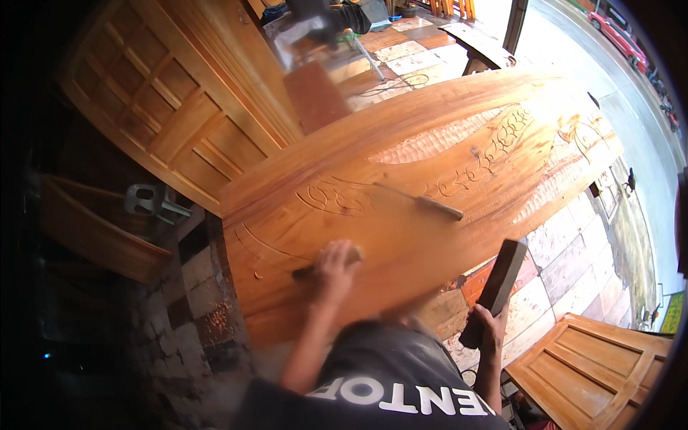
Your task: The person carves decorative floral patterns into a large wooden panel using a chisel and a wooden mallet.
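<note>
A large wooden panel [401,244] with carved scrolls and leaf shapes lies in front of me. My left hand [337,265] rests low on its near left part, fingers curled and blurred. A dark piece sticks out on one side of that hand; I cannot make out what it is. My right hand [491,324] grips the lower end of a long dark wooden block [503,276], held tilted up beyond the panel's near edge. A chisel-like tool with a thin blade and a brown handle [438,208] lies across the middle of the panel, touched by neither hand.
A panelled door [158,107] leans at the back left. Near a white plastic chair [154,202] stands a curved wooden piece [100,229]. Another panelled door [591,369] is at the lower right. Wood shavings [221,319] lie on the tiled floor. A street with a red car [618,39] is beyond.
</note>
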{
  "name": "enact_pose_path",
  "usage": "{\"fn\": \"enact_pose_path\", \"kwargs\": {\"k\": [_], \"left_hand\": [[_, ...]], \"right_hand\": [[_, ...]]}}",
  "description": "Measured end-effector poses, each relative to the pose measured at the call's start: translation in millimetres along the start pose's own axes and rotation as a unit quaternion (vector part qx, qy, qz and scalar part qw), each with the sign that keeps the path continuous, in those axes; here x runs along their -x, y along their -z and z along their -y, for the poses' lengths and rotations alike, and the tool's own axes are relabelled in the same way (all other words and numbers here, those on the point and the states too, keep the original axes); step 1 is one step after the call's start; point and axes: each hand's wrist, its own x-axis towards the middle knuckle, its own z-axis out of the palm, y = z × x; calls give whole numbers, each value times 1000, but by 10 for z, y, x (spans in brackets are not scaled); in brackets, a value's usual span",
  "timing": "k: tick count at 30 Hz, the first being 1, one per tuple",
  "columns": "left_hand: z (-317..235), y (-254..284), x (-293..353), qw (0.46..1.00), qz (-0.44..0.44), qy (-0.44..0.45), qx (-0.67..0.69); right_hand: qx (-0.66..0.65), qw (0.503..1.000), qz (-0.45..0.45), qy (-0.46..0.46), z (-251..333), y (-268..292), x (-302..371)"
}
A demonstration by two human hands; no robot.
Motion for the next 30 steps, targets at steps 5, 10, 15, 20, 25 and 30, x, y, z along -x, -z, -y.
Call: {"fn": "enact_pose_path", "kwargs": {"k": [5, 10, 15, 20, 25, 30], "left_hand": [[0, -63, -58, 1000, 8, -2, 6], [-184, -237, -269, 999, 22, -31, 21], [-586, -600, -997, 983, 26, -156, 90], [-917, -1078, -1916, 961, 99, -229, 120], [-1033, -1243, -2184, 956, 127, -220, 144], [-1107, -1541, -3079, 974, 62, -190, 104]], "right_hand": [[22, 992, 33, 121, 297, -274, 67], [113, 990, -1, 80, -202, 0, 97], [159, 978, -107, 81, -673, 119, 422], [160, 972, -163, 56, -654, 90, 844], [172, 955, -239, 46, -828, 187, 1389], [57, 960, -264, -79, -883, 178, 1763]]}}
